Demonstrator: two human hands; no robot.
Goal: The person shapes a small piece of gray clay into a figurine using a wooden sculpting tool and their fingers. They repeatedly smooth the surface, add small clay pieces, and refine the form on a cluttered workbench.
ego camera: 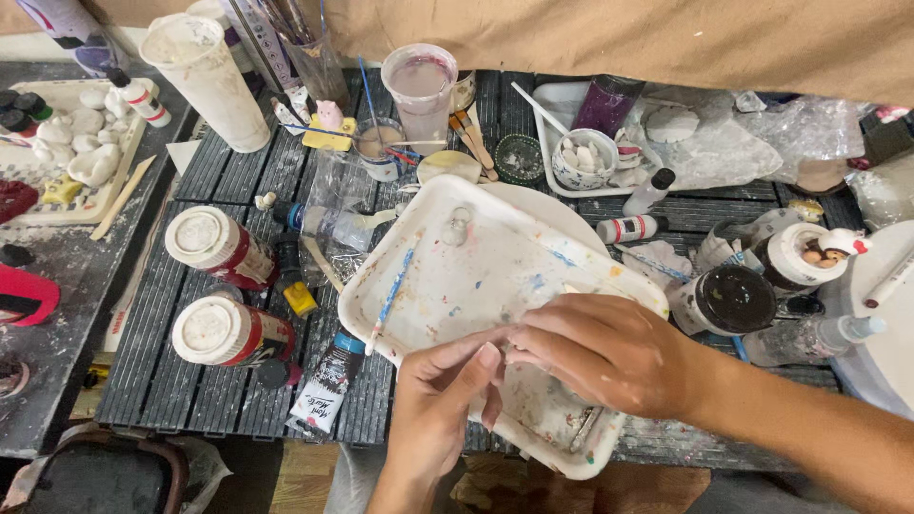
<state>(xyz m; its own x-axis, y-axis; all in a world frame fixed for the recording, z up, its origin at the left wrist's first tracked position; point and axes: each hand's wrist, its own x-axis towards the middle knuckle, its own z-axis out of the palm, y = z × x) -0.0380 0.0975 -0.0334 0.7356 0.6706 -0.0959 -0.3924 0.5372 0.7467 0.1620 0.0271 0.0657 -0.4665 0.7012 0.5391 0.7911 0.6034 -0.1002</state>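
left hand (440,405) and right hand (600,352) meet fingertip to fingertip, pinching something hidden, over the paint-flecked tray (447,276).

White tray flecked with paint on a dark slatted surface

The tray (447,286) is white, speckled with blue, red and yellow flecks, and a brush (388,301) with a blue-and-white handle lies on it. The surface (171,371) is dark grey with fine ridged stripes. Two jars (228,290) are red with white lids; a tube (328,381) is black and white with a blue neck. A small figure (328,114) is pink on a yellow base. The backdrop cloth (619,38) is tan.
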